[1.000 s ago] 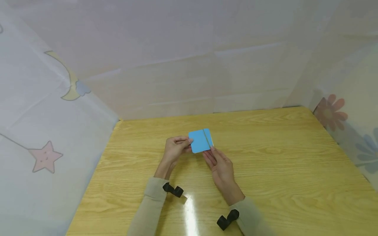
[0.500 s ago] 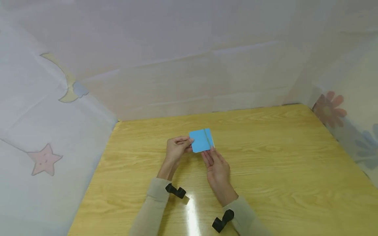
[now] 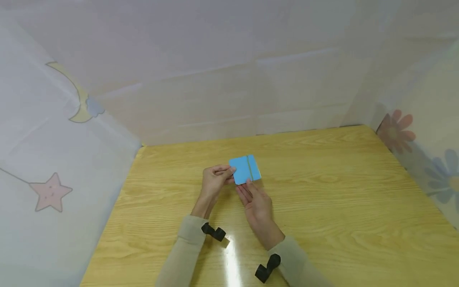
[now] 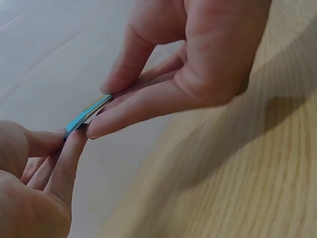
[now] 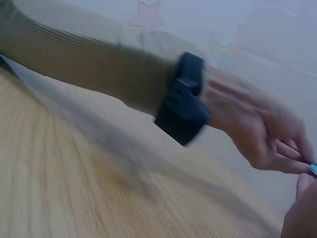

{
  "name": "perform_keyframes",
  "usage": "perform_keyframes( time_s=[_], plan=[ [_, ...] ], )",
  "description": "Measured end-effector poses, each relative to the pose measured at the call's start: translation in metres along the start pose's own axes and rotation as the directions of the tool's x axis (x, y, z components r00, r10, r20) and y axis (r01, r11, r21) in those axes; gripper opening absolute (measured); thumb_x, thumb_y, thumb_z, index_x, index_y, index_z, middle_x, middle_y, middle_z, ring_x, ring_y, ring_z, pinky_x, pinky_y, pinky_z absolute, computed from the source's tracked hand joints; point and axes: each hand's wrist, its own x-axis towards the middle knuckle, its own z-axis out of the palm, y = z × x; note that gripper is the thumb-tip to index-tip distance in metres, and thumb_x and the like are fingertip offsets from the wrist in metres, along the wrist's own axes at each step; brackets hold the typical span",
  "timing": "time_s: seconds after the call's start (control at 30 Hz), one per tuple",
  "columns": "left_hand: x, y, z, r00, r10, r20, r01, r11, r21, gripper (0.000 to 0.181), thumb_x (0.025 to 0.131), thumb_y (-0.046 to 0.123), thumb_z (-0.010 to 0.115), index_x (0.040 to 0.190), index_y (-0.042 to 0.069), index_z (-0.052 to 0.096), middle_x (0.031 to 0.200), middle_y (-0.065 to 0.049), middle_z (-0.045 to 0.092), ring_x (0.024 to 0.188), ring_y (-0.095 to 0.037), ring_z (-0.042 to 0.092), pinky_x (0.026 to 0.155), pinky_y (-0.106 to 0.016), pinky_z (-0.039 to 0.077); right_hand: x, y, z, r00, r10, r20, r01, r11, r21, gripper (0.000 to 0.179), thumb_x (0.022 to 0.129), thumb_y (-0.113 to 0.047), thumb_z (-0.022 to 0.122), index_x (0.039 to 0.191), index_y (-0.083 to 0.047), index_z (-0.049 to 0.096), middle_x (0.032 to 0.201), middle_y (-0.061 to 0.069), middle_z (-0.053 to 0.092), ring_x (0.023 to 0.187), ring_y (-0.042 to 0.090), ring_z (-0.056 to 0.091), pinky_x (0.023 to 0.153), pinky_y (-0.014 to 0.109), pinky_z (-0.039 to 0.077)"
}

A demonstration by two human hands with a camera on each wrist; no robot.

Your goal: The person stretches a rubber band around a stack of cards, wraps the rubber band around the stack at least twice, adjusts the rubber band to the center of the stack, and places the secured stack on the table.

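Observation:
A thin blue square pad with a yellow-green band around it is held up above the table by both hands. My left hand pinches its left edge, thumb on top and fingers beneath. My right hand, palm partly upward, pinches the lower edge, its thumb close to the band's lower end. In the left wrist view the pad appears nearly edge-on, between my left hand at lower left and my right hand above. Only a corner of the pad shows in the right wrist view.
The wood-grain table spreads under both arms. Pale curtains stand behind and beside it, printed with a star, a moon and flowers. Black wrist cameras are strapped over the beige sleeves.
My right hand has slid left along the pad's lower edge. The band's lower end has shifted left too, so it slants less. My left hand keeps its hold.

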Motion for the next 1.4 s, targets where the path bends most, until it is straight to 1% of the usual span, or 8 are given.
perform_keyframes(
  time_s=[0.07,0.27,0.53,0.67,0.83,1.03,1.2,1.4],
  plan=[
    [0.000,0.001,0.000,1.000,-0.005,0.008,0.005,1.000,-0.007,0.017,0.095,0.004,0.078,0.107,-0.008,0.076,0.086,-0.006,0.082,0.073,-0.015,0.079,0.076,-0.032,0.069,0.000,0.001,0.000,1.000,0.017,0.019,-0.017,1.000,-0.013,0.037,0.108,-0.011,0.060,0.139,0.007,0.055,0.106,0.008,0.077,0.106,0.020,0.077,0.104,0.034,0.062],
    [0.000,0.000,-0.002,1.000,-0.016,0.019,0.016,1.000,-0.025,0.017,0.095,0.003,0.077,0.107,-0.008,0.077,0.084,-0.005,0.081,0.072,-0.015,0.079,0.077,-0.032,0.069,0.001,-0.003,-0.006,0.999,0.019,0.034,-0.017,0.998,-0.059,0.041,0.105,-0.010,0.066,0.140,0.010,0.057,0.105,0.009,0.079,0.104,0.021,0.079,0.101,0.036,0.064],
    [-0.001,0.002,-0.005,1.000,0.000,0.023,0.001,1.000,-0.009,0.018,0.096,0.003,0.076,0.109,-0.009,0.076,0.082,-0.003,0.081,0.073,-0.014,0.079,0.089,-0.048,0.066,0.003,-0.013,-0.013,0.999,0.030,0.046,-0.027,0.998,-0.057,0.030,0.104,-0.010,0.067,0.130,0.005,0.066,0.101,0.010,0.081,0.103,0.022,0.079,0.102,0.037,0.063],
    [0.000,0.002,-0.006,1.000,-0.003,0.017,0.003,1.000,-0.013,0.017,0.095,0.003,0.077,0.109,-0.008,0.076,0.081,-0.002,0.080,0.071,-0.014,0.078,0.087,-0.046,0.067,0.005,-0.018,-0.014,0.998,0.026,0.058,-0.022,0.997,-0.067,0.035,0.105,-0.013,0.065,0.135,0.004,0.061,0.101,0.008,0.081,0.103,0.020,0.079,0.104,0.034,0.063],
    [-0.001,0.001,-0.005,1.000,-0.001,0.012,0.002,1.000,-0.022,0.018,0.095,0.003,0.077,0.109,-0.008,0.076,0.080,-0.002,0.080,0.070,-0.014,0.078,0.086,-0.046,0.068,0.007,-0.022,-0.014,0.997,0.027,0.073,-0.019,0.994,-0.103,0.045,0.107,-0.016,0.063,0.145,0.006,0.054,0.107,0.007,0.079,0.108,0.019,0.078,0.104,0.032,0.062],
    [0.000,-0.001,-0.005,1.000,-0.010,0.002,0.010,1.000,-0.023,0.017,0.095,0.004,0.078,0.107,-0.007,0.077,0.079,-0.002,0.080,0.070,-0.014,0.077,0.087,-0.048,0.068,0.008,-0.022,-0.013,0.998,0.031,0.051,-0.026,0.994,-0.105,0.043,0.106,-0.015,0.064,0.144,0.006,0.057,0.112,0.011,0.079,0.110,0.022,0.077,0.104,0.033,0.062],
    [0.001,0.000,-0.004,1.000,0.003,-0.007,-0.003,0.999,-0.035,0.017,0.095,0.003,0.077,0.108,-0.008,0.077,0.080,-0.003,0.080,0.070,-0.015,0.078,0.086,-0.047,0.067,0.009,-0.020,-0.010,0.999,0.016,0.038,-0.012,0.994,-0.106,0.046,0.105,-0.015,0.067,0.143,0.007,0.057,0.113,0.013,0.079,0.112,0.024,0.077,0.102,0.035,0.063],
    [0.000,-0.003,-0.001,0.999,0.018,-0.033,-0.020,0.999,-0.047,0.018,0.094,0.003,0.078,0.108,-0.008,0.077,0.080,-0.003,0.081,0.071,-0.014,0.079,0.085,-0.046,0.067,0.007,-0.018,-0.007,0.998,0.037,0.051,-0.032,0.995,-0.099,0.046,0.106,-0.015,0.064,0.146,0.006,0.055,0.110,0.010,0.080,0.111,0.022,0.077,0.104,0.034,0.062]
  ],
)
